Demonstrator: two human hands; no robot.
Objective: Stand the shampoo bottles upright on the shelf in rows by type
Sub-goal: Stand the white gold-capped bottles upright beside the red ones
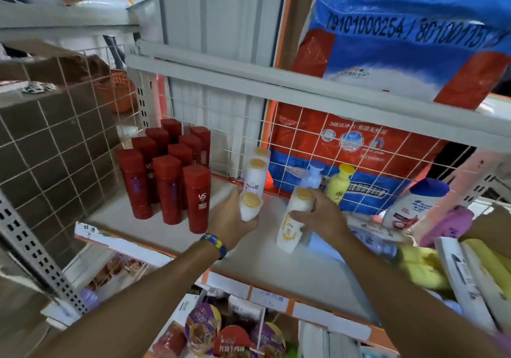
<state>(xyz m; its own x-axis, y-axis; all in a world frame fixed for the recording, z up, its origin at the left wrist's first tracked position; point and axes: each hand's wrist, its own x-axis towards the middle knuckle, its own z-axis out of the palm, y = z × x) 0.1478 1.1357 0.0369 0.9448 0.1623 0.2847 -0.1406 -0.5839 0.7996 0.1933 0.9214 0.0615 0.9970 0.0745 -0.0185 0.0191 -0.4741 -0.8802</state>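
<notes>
Several red VS shampoo bottles (166,175) stand upright in rows at the left of the white shelf (265,269). Behind my hands two white gold-capped Pantene bottles (255,176) stand in a line by the wire back. My left hand (232,219) grips a third white gold-capped bottle (250,205) just in front of them. My right hand (318,214) holds another white bottle with a yellow label (293,219), tilted above the shelf. A pale blue bottle (313,176) and a yellow bottle (338,183) stand further right.
A white and blue Head & Shoulders bottle (412,203) leans at the right among pink and yellow bottles and boxes (453,261). A wire grid (304,147) backs the shelf with a blue-red bag (401,53) behind. Packaged goods (221,332) lie on the shelf below.
</notes>
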